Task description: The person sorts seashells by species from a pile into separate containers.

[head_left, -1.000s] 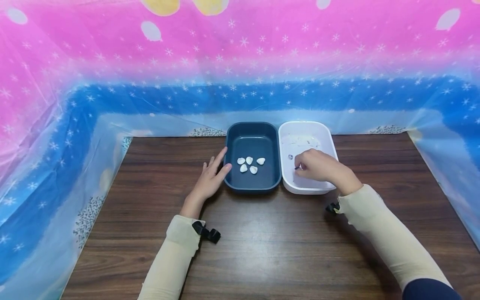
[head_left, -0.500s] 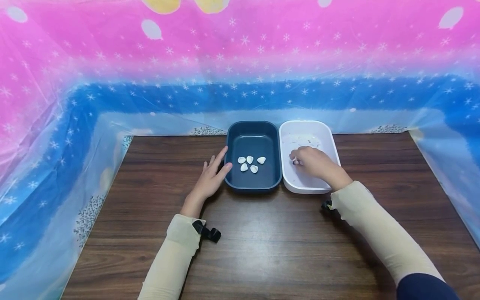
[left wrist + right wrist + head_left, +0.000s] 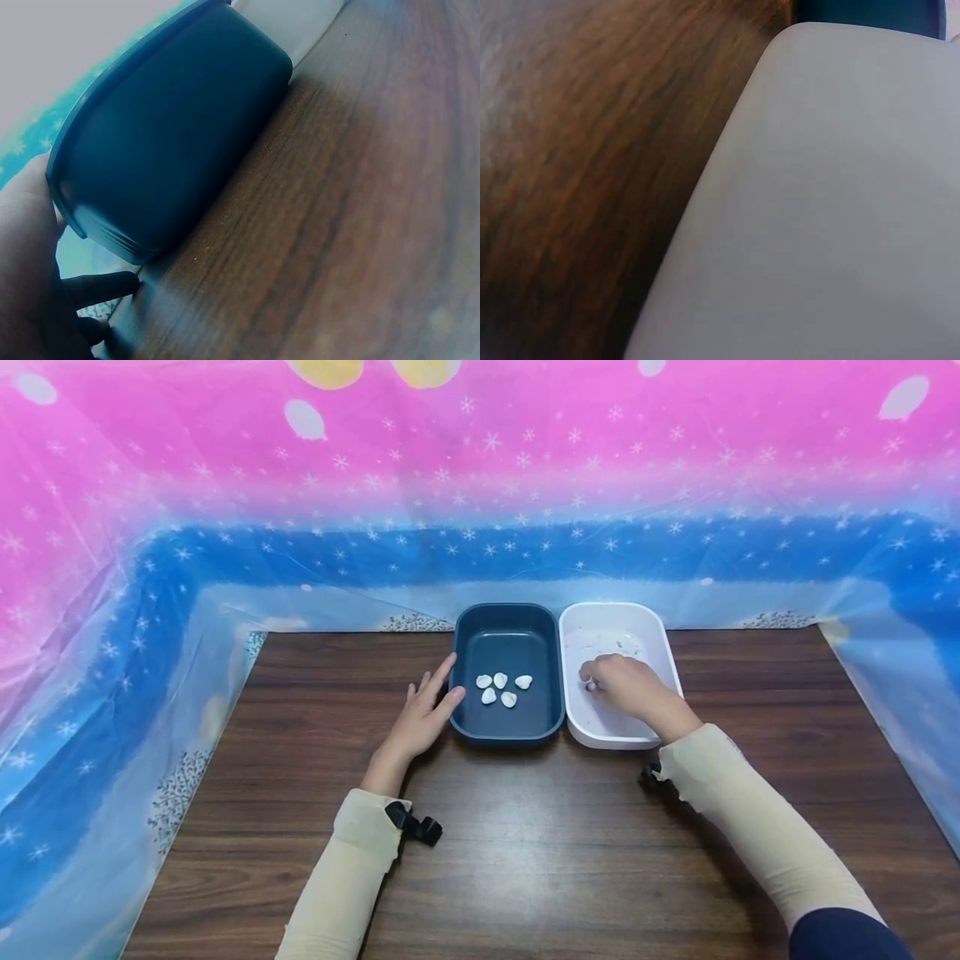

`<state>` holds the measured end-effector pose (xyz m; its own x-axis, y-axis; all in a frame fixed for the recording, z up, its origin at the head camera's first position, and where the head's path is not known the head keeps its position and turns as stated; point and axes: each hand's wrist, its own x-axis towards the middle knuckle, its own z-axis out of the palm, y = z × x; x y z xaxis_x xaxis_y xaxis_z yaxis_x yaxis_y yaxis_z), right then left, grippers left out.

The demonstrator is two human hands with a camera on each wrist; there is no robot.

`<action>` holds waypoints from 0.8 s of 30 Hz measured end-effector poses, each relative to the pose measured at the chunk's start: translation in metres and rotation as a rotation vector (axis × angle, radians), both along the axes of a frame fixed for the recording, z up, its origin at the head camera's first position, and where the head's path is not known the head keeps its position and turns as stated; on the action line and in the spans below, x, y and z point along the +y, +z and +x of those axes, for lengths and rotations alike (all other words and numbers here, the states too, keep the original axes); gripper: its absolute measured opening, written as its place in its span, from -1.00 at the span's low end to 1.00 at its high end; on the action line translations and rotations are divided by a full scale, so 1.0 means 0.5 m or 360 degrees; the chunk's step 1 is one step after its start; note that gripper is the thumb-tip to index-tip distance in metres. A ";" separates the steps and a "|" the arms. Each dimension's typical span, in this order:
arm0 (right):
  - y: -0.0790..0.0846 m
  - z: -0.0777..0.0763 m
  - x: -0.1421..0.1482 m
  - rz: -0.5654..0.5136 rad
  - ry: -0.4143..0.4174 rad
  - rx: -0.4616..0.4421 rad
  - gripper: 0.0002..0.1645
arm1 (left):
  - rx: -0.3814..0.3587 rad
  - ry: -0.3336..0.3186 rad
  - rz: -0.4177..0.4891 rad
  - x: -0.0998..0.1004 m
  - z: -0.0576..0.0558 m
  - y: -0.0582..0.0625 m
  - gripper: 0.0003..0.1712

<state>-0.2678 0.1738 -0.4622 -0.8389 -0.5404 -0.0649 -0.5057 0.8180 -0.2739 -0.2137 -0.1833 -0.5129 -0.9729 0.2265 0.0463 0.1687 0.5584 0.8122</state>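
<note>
My left hand (image 3: 420, 717) rests against the left side of a dark blue tray (image 3: 507, 737), its thumb and forefinger spread at the rim. In the left wrist view the fingers (image 3: 105, 289) show beside the tray's outer wall. Several small white pieces like seashells (image 3: 509, 699) lie in the tray. My right hand (image 3: 628, 683) reaches into a white tray (image 3: 572, 710), fingers curled down and pinching a small purplish piece (image 3: 591, 686). The fingers mostly hide that piece. The right wrist view shows only the white tray's outer wall (image 3: 825, 195), not the hand.
Both trays stand side by side at the back of a brown wood-grain table (image 3: 510, 852). Small clear or pale bits (image 3: 621, 645) lie in the back part of the white tray. A pink and blue snowflake cloth (image 3: 480, 552) hangs behind the table.
My right hand has shifted slightly left and away from me inside the white tray, its fingers arriving over the purplish piece that lay uncovered before. The left hand has stayed at the blue tray.
</note>
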 end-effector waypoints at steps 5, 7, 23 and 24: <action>0.004 0.006 0.004 -0.0031 -0.0005 0.0001 -0.69 | -0.0034 0.0005 -0.0011 -0.003 0.004 -0.006 -0.18; 0.012 0.009 0.010 -0.0060 -0.0002 0.0015 -0.71 | -0.0054 0.0010 -0.0015 -0.006 0.006 -0.008 -0.18; 0.041 0.017 0.176 -0.0422 -0.0332 0.0566 -0.51 | 0.0185 0.0058 -0.0426 -0.053 0.009 0.061 -0.14; 0.037 0.016 0.188 -0.0403 -0.0373 0.0539 -0.46 | 0.0211 0.0082 -0.0482 -0.060 0.005 0.063 -0.12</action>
